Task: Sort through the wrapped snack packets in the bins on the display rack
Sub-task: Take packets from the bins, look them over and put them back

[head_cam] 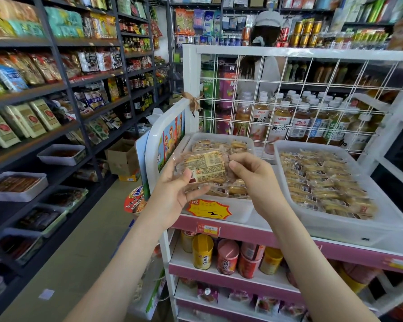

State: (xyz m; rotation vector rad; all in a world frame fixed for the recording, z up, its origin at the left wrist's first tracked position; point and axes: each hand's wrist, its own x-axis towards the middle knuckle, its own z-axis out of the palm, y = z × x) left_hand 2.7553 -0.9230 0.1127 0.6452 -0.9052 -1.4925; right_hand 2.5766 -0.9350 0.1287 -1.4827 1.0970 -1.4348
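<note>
Both hands up over left bin (248, 211) at rack's top shelf, left hand (175, 194) and right hand (254, 180) pinching one wrapped snack packet (205, 167) by opposite edges; light, crinkly, likely crushable, best held by sealed ends

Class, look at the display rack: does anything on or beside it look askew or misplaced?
One thing: a red-lidded noodle cup sits tilted beside the rack's left side, apart from the upright tubs on its lower shelf.
</note>
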